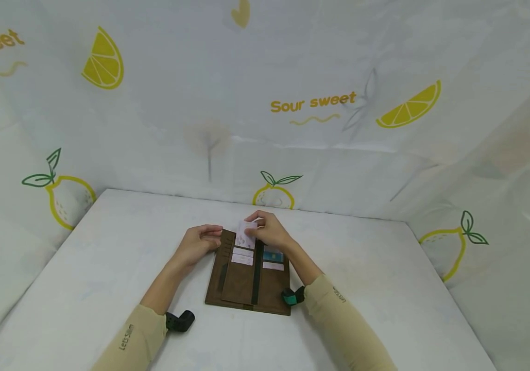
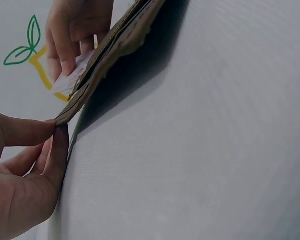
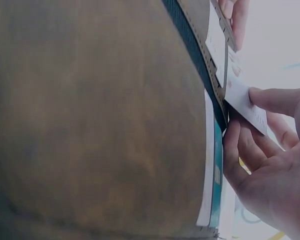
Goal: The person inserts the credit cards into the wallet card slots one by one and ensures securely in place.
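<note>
A brown wallet (image 1: 239,283) lies unfolded on the white table, with cards in the slots of both halves. My left hand (image 1: 196,246) pinches the wallet's upper left corner between thumb and fingers; the left wrist view shows that edge lifted off the table. With thumb and fingers my right hand (image 1: 269,229) holds a whitish card (image 1: 245,236) at the top of the left half. In the right wrist view the card (image 3: 245,102) sticks out past the wallet's edge, its lower part hidden in or behind the slot. A teal card (image 1: 272,256) sits in the right half.
The white table (image 1: 362,299) spreads around the wallet. Behind it hangs a pale cloth (image 1: 163,118) printed with lemons and lettering. Black wrist cameras (image 1: 181,321) are strapped at both cuffs, the right one close to the wallet's right edge.
</note>
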The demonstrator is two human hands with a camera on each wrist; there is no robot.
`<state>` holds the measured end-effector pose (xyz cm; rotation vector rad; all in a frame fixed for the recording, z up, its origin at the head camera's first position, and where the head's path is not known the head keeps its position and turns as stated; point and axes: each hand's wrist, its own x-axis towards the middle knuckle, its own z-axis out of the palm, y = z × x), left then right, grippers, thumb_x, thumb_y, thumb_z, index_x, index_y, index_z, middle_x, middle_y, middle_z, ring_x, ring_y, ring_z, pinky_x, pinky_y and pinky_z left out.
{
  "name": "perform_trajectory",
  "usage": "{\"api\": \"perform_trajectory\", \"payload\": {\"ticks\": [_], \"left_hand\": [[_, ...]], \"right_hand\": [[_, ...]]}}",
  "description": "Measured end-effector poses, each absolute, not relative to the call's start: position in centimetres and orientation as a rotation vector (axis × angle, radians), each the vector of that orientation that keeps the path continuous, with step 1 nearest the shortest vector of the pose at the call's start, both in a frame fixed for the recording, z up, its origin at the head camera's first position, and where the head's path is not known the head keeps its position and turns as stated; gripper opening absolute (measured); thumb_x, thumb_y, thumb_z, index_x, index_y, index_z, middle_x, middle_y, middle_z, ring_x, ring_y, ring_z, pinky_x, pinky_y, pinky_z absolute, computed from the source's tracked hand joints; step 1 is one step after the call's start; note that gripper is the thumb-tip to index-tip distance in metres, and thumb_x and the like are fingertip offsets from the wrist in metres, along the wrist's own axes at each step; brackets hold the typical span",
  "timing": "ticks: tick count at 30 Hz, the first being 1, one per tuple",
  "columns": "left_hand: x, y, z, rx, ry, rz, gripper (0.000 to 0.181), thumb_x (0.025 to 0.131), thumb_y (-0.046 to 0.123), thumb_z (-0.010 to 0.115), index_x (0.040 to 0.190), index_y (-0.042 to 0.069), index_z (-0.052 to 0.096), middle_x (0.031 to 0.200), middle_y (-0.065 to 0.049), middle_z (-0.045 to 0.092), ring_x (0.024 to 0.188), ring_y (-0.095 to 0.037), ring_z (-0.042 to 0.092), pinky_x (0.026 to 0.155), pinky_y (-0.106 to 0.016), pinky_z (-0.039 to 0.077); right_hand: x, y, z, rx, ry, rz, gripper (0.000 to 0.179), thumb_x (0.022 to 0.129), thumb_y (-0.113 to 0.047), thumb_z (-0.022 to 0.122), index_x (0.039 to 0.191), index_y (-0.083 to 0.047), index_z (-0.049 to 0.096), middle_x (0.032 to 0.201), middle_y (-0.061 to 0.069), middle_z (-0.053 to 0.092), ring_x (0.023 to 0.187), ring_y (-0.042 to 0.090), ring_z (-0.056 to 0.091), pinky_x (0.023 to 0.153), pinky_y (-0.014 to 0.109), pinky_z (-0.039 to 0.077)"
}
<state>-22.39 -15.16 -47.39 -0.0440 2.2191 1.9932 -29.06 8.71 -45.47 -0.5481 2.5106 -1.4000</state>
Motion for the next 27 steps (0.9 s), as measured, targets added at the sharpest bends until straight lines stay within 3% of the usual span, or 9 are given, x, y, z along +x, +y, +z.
{"api": "perform_trajectory", "payload": {"ticks": [3,5,7,10,13,27], "left_hand": [[-22.43,-15.14,-47.36,-0.038,2.215,1.997,0.046,0.098,-0.005,0.064,0.143,-0.008,0.062,0.142,-0.026,0.066,0.122,-0.025,0.066,0.087,-0.014,0.056],[-22.46,-15.12,-47.37,-0.045,2.21,2.0,0.046,0.097,-0.005,0.064,0.143,-0.007,0.063,0.141,-0.026,0.066,0.121,-0.023,0.066,0.087,-0.014,0.056],[-22.47,-15.13,-47.4,-0.049,2.21,1.999,0.046,0.097,-0.005,0.064,0.143,-0.007,0.063,0.142,-0.026,0.066,0.12,-0.023,0.066,0.087,-0.014,0.056],[-22.46,-15.18,-47.41,-0.055,2.209,1.995,0.046,0.098,-0.004,0.064,0.144,-0.006,0.063,0.143,-0.026,0.066,0.122,-0.023,0.066,0.087,-0.014,0.055],[-22.42,-15.19,-47.38,-0.051,2.208,1.996,0.046,0.098,-0.004,0.065,0.144,-0.006,0.063,0.143,-0.026,0.066,0.123,-0.024,0.066,0.087,-0.014,0.055],[-22.37,-15.24,-47.34,-0.049,2.211,1.987,0.047,0.098,-0.004,0.064,0.145,-0.007,0.062,0.144,-0.027,0.065,0.123,-0.025,0.066,0.088,-0.015,0.056]], "right_hand": [[-29.09,8.96,-45.45,-0.579,2.485,-1.397,0.027,0.1,-0.006,0.074,0.126,0.0,0.071,0.074,0.001,0.064,0.065,0.009,0.049,0.063,0.023,0.044],[-29.09,9.05,-45.42,-0.588,2.475,-1.389,0.027,0.099,-0.007,0.076,0.125,0.0,0.072,0.068,-0.004,0.06,0.063,0.007,0.047,0.063,0.023,0.042],[-29.11,9.11,-45.44,-0.609,2.483,-1.355,0.025,0.098,-0.009,0.078,0.121,-0.001,0.074,0.074,-0.001,0.068,0.067,0.005,0.052,0.066,0.022,0.046],[-29.04,9.15,-45.45,-0.654,2.5,-1.287,0.021,0.097,-0.012,0.08,0.114,-0.001,0.077,0.096,0.011,0.081,0.08,0.006,0.067,0.076,0.022,0.054],[-29.01,9.15,-45.48,-0.702,2.493,-1.251,0.019,0.098,-0.012,0.08,0.111,0.001,0.078,0.107,0.018,0.08,0.086,0.008,0.072,0.081,0.023,0.059],[-28.85,9.34,-45.47,-0.8,2.423,-1.234,0.014,0.098,-0.013,0.08,0.101,0.001,0.083,0.1,0.017,0.082,0.079,0.003,0.068,0.077,0.021,0.058]]}}
